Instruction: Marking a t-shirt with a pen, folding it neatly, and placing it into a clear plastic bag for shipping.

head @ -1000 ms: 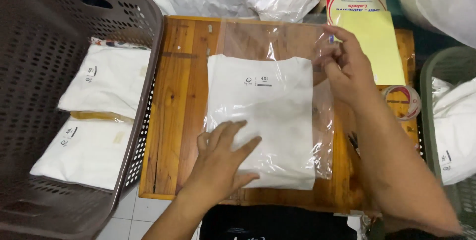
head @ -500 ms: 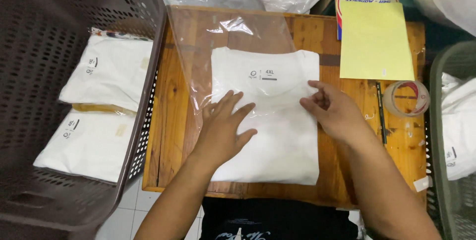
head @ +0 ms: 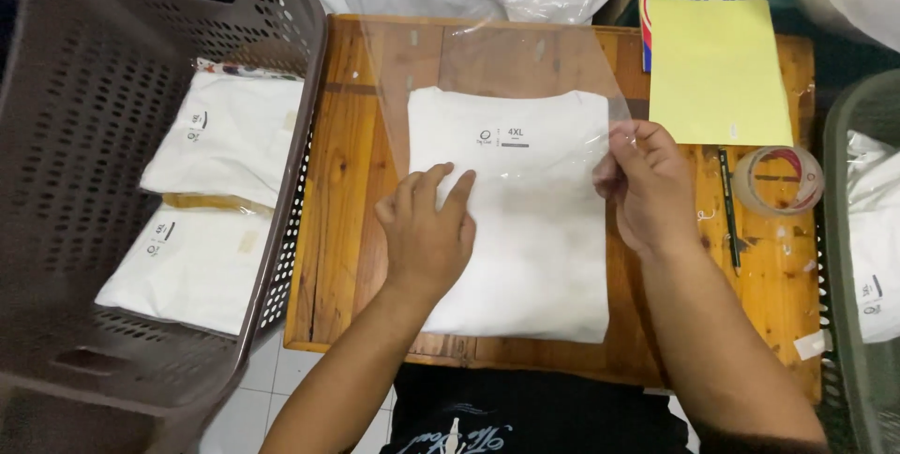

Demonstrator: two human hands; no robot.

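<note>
A folded white shirt (head: 539, 257) lies in a clear plastic bag (head: 450, 60) on a small wooden table (head: 342, 220). My left hand (head: 427, 234) presses flat on the shirt's left half, fingers spread. At the shirt's right edge, my right hand (head: 647, 187) pinches the bag's plastic between fingers and thumb. The bag's open flap reaches past the shirt toward the table's far side.
A brown perforated basket (head: 56, 135) at left holds two bagged white shirts (head: 225, 135). A yellow sheet (head: 717, 70) on a label pack, a tape roll (head: 778, 180) and a pen (head: 729, 210) lie at the table's right. A grey basket (head: 848, 257) with another bagged shirt stands far right.
My right hand moved from the middle of the shirt out to its right edge and took hold of the plastic. My left hand stayed pressed on the shirt.
</note>
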